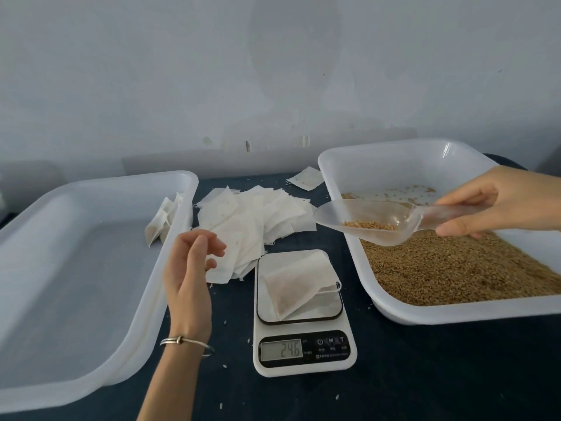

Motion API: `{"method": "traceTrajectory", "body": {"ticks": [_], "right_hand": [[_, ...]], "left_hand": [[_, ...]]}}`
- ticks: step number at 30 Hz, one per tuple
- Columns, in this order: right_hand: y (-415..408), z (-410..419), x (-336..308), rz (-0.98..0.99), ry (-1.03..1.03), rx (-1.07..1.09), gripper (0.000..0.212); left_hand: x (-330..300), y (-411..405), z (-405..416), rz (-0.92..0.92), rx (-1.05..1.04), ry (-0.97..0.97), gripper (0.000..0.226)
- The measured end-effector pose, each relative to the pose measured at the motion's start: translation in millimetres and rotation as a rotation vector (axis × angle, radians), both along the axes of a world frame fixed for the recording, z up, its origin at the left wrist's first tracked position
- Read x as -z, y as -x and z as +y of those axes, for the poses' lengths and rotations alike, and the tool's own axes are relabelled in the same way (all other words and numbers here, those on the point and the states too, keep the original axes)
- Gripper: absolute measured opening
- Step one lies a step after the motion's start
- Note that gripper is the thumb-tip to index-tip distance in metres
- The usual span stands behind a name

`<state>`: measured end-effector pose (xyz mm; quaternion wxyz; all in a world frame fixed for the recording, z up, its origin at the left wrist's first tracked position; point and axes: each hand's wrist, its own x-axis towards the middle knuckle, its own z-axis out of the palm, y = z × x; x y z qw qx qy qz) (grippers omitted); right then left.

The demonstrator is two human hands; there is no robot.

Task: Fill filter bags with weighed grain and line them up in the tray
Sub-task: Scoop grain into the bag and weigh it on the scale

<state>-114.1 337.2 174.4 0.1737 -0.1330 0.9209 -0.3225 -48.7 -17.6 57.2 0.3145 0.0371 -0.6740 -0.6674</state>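
A filled filter bag [296,284] lies on the scale [303,311], its open mouth pointing right. That puts it toward the right hand [498,205], which pinches the handle of a clear scoop [368,220] holding a little grain above the grain tray [394,311]. The scoop hangs just beyond and to the right of the bag. The left hand [189,275] hovers empty, fingers loosely curled, just left of the scale and nearer the bag. The empty tray [170,238] with a few bags sits farther left on the table [425,375].
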Motion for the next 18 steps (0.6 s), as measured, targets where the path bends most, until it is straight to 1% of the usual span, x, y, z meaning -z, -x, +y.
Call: {"method": "traceTrajectory", "body": {"ticks": [2,6,14,16,18], "right_hand": [[0,-1,0,0.0,-0.003,-0.007,0.073],[-1,-2,-1,0.014,0.0,-0.005,0.062],[-2,3,-1,0.019,-0.01,0.002,0.055],[-3,2,-2,0.022,-0.004,0.018,0.049],[-4,2,-2,0.024,-0.009,0.03,0.049]], "left_hand": [[0,1,-1,-0.011,-0.014,0.005,0.019],[1,1,-1,-0.027,-0.023,0.028,0.018],[1,1,5,-0.004,0.011,0.092,0.013],[-2,3,13,-0.028,0.058,0.217,0.013],[-7,9,26,-0.087,0.171,0.42,0.021]]}}
